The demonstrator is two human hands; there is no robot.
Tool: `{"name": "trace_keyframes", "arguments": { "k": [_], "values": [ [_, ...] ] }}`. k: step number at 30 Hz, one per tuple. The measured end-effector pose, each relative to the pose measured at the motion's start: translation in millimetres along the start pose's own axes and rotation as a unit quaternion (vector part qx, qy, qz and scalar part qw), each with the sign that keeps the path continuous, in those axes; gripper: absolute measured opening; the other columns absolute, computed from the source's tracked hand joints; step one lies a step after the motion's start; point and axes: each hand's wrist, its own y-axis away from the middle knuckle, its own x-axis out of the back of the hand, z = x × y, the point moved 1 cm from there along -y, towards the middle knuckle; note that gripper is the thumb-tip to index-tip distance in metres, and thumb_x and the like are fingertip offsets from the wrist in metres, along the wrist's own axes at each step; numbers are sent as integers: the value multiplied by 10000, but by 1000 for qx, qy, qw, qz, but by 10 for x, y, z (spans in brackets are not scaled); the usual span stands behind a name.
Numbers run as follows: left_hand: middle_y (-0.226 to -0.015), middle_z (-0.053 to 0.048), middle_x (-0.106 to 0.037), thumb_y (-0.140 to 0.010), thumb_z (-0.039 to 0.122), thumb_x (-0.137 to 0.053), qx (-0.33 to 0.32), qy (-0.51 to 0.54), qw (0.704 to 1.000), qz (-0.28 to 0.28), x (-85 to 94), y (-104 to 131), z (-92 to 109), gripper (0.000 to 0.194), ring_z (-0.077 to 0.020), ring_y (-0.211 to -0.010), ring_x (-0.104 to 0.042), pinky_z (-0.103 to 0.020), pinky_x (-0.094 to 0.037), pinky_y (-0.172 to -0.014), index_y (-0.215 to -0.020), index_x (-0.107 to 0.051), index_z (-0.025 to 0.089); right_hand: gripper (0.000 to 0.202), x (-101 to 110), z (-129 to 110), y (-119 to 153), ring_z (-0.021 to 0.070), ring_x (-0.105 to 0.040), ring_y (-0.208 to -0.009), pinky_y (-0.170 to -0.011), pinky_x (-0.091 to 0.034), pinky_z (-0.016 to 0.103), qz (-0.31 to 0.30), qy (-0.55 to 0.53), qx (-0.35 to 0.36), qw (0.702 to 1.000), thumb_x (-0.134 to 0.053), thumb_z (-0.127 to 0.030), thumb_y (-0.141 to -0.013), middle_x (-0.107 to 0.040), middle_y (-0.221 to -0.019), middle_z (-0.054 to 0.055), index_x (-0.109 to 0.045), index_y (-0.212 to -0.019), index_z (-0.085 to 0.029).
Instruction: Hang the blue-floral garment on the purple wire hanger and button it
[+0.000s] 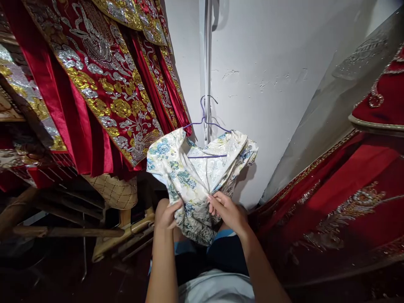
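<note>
A short-sleeved white blouse (186, 179) with blue and yellow flowers hangs in front of me on a purple hanger (203, 122). Its V-shaped neckline gapes, and the hanger's lower bar shows inside it. My left hand (168, 215) is closed on the blouse's left side near the waist. At the lower end of the neckline, my right hand (225, 209) pinches the front edge between thumb and fingers. The gathered hem bunches over my knees. Some fingertips of the left hand are hidden by the cloth.
Red costumes (120, 92) with gold and silver sequins hang at the left. Below them stand a padded form (115, 191) and wooden poles (69, 232). A white wall (268, 84) with a vertical metal pole (206, 50) is ahead. Beaded red garments (347, 198), partly under clear plastic, fill the right.
</note>
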Motion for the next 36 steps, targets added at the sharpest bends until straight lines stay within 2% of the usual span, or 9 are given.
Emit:
{"name": "trace_keyframes", "arguments": {
  "k": [4,8,11,15,18,20,22,27,36],
  "values": [
    [-1020,-109,-745,-583,233,-871,21,-34,999,3,-29,9,-34,601,-334,-1092,-664,-448,-530,-950,-1147,-680,151,356,-152,-38,-3,130,-509,-613,-610,-390,258,-25,30,8,999,-450,-508,-981,-577,-670,-24,-513,-792,-212],
    [-1055,-110,-712,-611,277,-828,-12,-21,997,70,-35,-119,-147,528,-310,-1076,-653,-428,-512,-945,-1097,-657,161,304,-124,-116,23,138,-516,-636,-621,-390,255,-15,58,19,998,-475,-425,-967,-568,-662,-16,-595,-799,-201],
    [-1034,-81,-657,-651,228,-763,-133,-72,967,206,17,-231,-201,421,-252,-1045,-629,-369,-491,-927,-1044,-617,182,303,-69,-119,26,132,-477,-586,-578,-360,255,5,56,18,998,-519,-401,-929,-544,-613,-15,-638,-748,-189],
    [-1127,-62,-559,-687,161,-652,-335,-160,865,337,23,-182,-288,408,-193,-1048,-557,-305,-449,-896,-1078,-548,211,303,-59,-55,-7,126,-440,-519,-539,-330,257,12,42,0,999,-531,-393,-904,-526,-527,-23,-666,-738,-180],
    [-1057,-59,-582,-754,156,-527,-358,-236,880,203,-128,-25,-455,295,-200,-1002,-558,-317,-435,-888,-1042,-575,202,310,-97,-2,-30,115,-403,-466,-516,-305,251,1,27,-12,1000,-513,-393,-906,-494,-459,-40,-648,-722,-184],
    [-1006,-57,-605,-796,164,-483,-312,-280,905,73,-278,80,-585,272,-209,-969,-570,-322,-436,-878,-1046,-584,199,305,-127,17,-34,108,-379,-438,-507,-291,249,-4,13,-11,1000,-505,-385,-905,-463,-422,-54,-622,-702,-189],
    [-964,-48,-612,-858,207,-486,-270,-312,911,3,-411,151,-674,219,-207,-921,-576,-306,-440,-837,-1059,-572,202,307,-149,15,-35,104,-370,-419,-508,-296,250,-7,-5,-7,1000,-507,-383,-899,-439,-396,-63,-598,-676,-193],
    [-829,-32,-599,-963,356,-471,-280,-339,898,-19,-532,155,-678,213,-195,-808,-559,-273,-421,-744,-905,-597,195,336,-76,-167,-188,87,-289,-378,-469,-253,259,3,-75,0,997,-572,-433,-838,-388,-364,-72,-586,-604,-192],
    [-787,-43,-608,-941,427,-509,-252,-403,880,6,-282,-17,-809,290,-174,-655,-506,-240,-328,-526,-892,-661,186,203,271,-1202,-1092,48,-246,-369,-402,-136,234,100,-147,91,980,-680,-320,-737,-405,-403,-76,-645,-662,-134]
  ]
}}
